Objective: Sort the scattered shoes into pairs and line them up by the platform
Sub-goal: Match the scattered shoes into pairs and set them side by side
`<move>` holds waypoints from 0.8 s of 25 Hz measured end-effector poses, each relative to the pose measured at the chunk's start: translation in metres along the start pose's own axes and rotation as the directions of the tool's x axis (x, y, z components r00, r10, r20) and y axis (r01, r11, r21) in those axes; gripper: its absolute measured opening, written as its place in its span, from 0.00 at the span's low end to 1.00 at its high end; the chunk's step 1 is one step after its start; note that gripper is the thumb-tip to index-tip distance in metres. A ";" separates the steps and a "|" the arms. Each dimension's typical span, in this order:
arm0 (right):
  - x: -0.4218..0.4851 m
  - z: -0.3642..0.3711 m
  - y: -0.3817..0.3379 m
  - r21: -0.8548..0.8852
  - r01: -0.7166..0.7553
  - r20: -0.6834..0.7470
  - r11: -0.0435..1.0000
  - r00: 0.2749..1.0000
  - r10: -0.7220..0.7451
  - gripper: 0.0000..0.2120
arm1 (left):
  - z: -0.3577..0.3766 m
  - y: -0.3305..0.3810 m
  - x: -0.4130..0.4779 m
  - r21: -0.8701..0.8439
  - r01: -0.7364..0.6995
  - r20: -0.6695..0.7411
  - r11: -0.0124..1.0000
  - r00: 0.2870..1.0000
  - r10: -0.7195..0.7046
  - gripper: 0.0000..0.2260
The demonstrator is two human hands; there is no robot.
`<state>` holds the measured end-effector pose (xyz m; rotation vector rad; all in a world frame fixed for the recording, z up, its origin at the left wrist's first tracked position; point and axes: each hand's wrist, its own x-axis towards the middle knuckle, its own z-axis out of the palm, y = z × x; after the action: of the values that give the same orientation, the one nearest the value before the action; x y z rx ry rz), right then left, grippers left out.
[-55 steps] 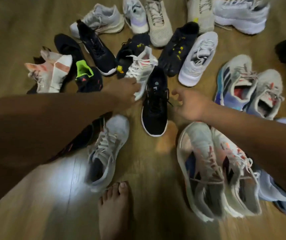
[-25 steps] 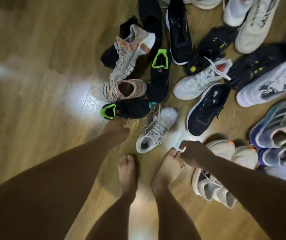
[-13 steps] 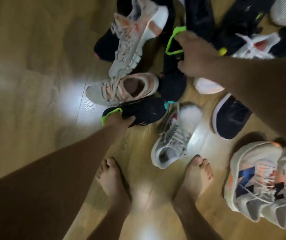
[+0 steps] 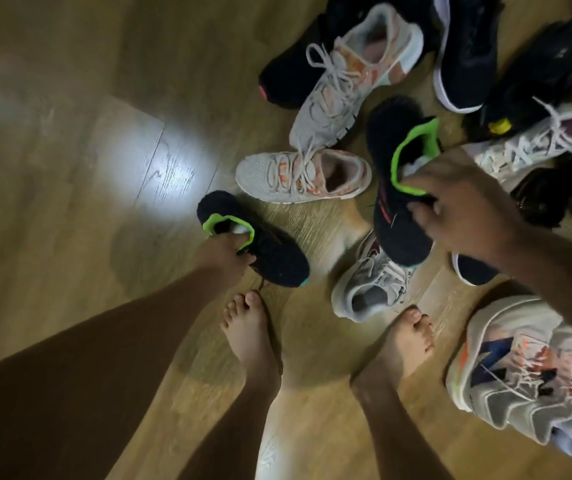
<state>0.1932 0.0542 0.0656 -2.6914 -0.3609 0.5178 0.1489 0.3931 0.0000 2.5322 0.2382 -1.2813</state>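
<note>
Wood floor (image 4: 69,133) | L hand (image 4: 223,252) fingers grip blk shoe (image 4: 277,261) | R hand (image 4: 464,209) grips mate (image 4: 398,230)

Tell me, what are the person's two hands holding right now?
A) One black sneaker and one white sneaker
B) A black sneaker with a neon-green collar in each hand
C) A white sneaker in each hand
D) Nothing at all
B: the left hand grips one black sneaker with a neon-green collar at its opening, and the right hand grips the second green-collared black sneaker the same way.
</note>
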 end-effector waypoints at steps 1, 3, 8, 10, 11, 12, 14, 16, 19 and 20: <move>-0.003 -0.002 -0.021 0.019 0.081 -0.024 0.997 0.996 -0.081 0.14 | -0.004 -0.007 -0.001 0.002 -0.006 -0.019 1.000 1.000 0.006 0.16; -0.008 0.006 -0.065 0.030 0.218 -0.007 0.975 0.976 -0.218 0.15 | -0.009 -0.017 -0.003 0.003 -0.041 -0.023 0.999 0.999 0.041 0.20; 0.023 0.080 -0.167 -0.106 0.242 0.405 0.965 0.897 -0.180 0.14 | -0.008 -0.033 -0.008 -0.021 -0.056 0.080 0.998 0.995 0.057 0.18; 0.045 0.107 -0.185 -0.186 0.136 0.509 0.973 0.860 -0.023 0.13 | -0.002 -0.041 -0.013 -0.004 -0.059 0.107 0.998 0.993 0.059 0.12; 0.052 0.119 -0.190 -0.211 0.106 0.539 0.972 0.842 0.026 0.14 | -0.001 -0.046 -0.013 -0.033 -0.056 0.086 0.998 0.995 0.059 0.11; 0.055 0.129 -0.192 -0.220 0.074 0.548 0.973 0.834 0.060 0.15 | -0.001 -0.049 -0.012 -0.066 -0.050 0.052 0.997 0.997 0.053 0.11; 0.052 0.138 -0.189 -0.190 0.033 0.531 0.981 0.844 0.075 0.17 | -0.001 -0.052 -0.010 -0.007 -0.056 -0.017 0.998 0.998 0.056 0.11; 0.040 0.137 -0.180 -0.150 0.048 0.436 0.987 0.900 0.023 0.20 | 0.000 -0.052 -0.011 0.174 -0.083 -0.092 0.981 0.991 0.101 0.13; 0.018 0.135 -0.156 -0.098 -0.160 0.303 0.982 0.935 0.183 0.26 | 0.011 -0.046 -0.013 0.106 -0.238 0.027 0.965 0.971 0.237 0.30; 0.013 0.135 -0.149 -0.065 -0.271 0.327 0.960 0.904 0.277 0.27 | 0.014 -0.039 -0.013 0.049 -0.284 0.107 0.958 0.955 0.277 0.37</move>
<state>0.1251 0.2341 0.0061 -2.6824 -0.0696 1.0652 0.1199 0.4253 -0.0048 2.4345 -0.1820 -1.3125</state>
